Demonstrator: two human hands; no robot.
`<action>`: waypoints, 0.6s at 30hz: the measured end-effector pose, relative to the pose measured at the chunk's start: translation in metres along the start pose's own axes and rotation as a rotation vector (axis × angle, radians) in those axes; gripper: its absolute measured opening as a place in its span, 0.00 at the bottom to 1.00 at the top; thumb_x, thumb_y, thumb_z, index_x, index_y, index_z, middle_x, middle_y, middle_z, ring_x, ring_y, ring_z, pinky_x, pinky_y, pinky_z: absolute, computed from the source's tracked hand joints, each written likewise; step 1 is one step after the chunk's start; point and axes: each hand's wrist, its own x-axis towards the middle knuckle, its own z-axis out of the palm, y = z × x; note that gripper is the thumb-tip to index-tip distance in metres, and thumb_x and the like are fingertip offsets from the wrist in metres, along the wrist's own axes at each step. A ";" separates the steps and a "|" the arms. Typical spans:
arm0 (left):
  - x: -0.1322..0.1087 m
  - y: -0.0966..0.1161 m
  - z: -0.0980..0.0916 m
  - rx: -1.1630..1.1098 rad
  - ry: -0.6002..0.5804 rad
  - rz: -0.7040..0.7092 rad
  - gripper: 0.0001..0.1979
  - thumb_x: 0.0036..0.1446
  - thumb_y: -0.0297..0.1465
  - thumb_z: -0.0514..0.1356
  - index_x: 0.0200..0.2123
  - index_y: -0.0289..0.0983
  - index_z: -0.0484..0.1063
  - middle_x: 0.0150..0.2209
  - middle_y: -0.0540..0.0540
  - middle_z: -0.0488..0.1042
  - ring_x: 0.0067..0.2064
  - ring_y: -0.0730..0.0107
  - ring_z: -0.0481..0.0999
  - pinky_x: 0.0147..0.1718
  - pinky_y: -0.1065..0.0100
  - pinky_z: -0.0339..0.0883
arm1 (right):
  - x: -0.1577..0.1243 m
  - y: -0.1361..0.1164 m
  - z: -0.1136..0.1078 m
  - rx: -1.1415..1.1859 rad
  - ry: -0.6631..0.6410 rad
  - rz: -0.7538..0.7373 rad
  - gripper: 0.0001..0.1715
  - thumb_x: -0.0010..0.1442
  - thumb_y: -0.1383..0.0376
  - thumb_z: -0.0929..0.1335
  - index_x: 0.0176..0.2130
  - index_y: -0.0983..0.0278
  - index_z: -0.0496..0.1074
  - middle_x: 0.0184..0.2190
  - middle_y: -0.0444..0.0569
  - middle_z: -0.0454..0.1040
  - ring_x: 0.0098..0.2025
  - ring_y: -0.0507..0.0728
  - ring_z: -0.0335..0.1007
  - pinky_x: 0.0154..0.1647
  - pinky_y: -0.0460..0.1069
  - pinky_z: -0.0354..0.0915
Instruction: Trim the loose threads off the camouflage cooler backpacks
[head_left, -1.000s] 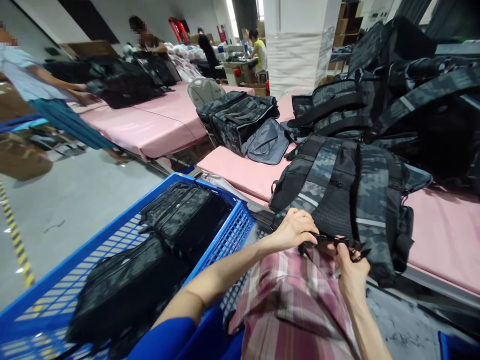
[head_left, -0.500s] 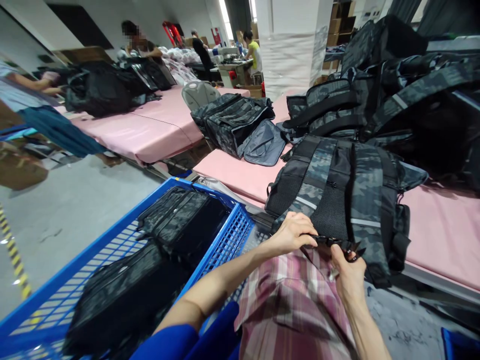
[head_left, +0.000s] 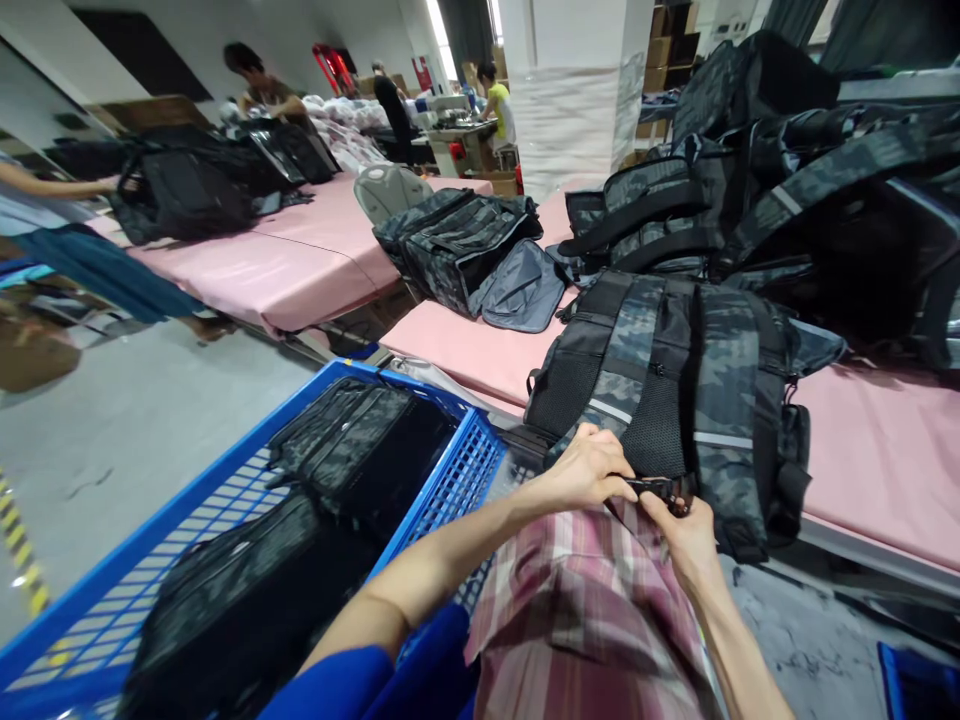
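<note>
A dark camouflage backpack (head_left: 724, 375) lies on the pink table with its mesh back panel and shoulder straps facing up. At its near end, a black strap (head_left: 651, 487) with what looks like a plastic buckle spans my two hands. My left hand (head_left: 589, 468) is closed, pinching the strap's left part between thumb and fingers. My right hand (head_left: 691, 535) grips the other side, its thumb pressed against the black piece; its fingers are partly hidden. The exact shape of the buckle is too small and dark to make out.
A blue plastic crate (head_left: 442, 480) with camouflage bags inside stands at my left. More camouflage backpacks (head_left: 840, 220) are heaped at the right back of the pink table (head_left: 892, 450). An open bag (head_left: 472, 245) lies farther off. Several people work at other tables.
My right hand has shifted slightly left, closer to my left hand, still on the strap. A co-worker at the far left now reaches to a black bag. The view has shifted slightly.
</note>
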 end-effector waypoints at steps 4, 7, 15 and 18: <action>0.000 0.009 0.008 0.032 0.039 -0.089 0.11 0.56 0.34 0.62 0.41 0.36 0.76 0.37 0.48 0.77 0.44 0.69 0.71 0.46 0.63 0.50 | -0.002 0.008 0.006 -0.009 0.062 0.006 0.26 0.37 0.48 0.73 0.19 0.65 0.63 0.16 0.42 0.60 0.21 0.48 0.51 0.21 0.46 0.53; -0.001 0.014 0.009 0.065 -0.012 -0.058 0.14 0.59 0.34 0.60 0.47 0.37 0.73 0.41 0.46 0.76 0.46 0.68 0.70 0.47 0.61 0.49 | -0.002 0.009 0.007 -0.008 0.049 0.010 0.26 0.34 0.50 0.75 0.18 0.65 0.62 0.16 0.41 0.59 0.21 0.48 0.49 0.20 0.45 0.51; -0.006 0.010 0.016 0.186 0.042 -0.009 0.11 0.54 0.34 0.62 0.40 0.39 0.75 0.33 0.50 0.75 0.40 0.69 0.69 0.44 0.61 0.49 | -0.029 0.017 -0.028 0.065 0.000 0.049 0.34 0.43 0.42 0.70 0.32 0.70 0.73 0.21 0.47 0.68 0.17 0.45 0.44 0.16 0.44 0.43; -0.009 0.014 0.029 0.288 0.144 0.089 0.08 0.57 0.34 0.60 0.39 0.39 0.74 0.32 0.50 0.74 0.40 0.68 0.68 0.44 0.60 0.49 | -0.035 0.016 -0.030 0.095 0.032 0.035 0.37 0.43 0.40 0.70 0.34 0.71 0.73 0.21 0.47 0.68 0.16 0.44 0.42 0.15 0.44 0.41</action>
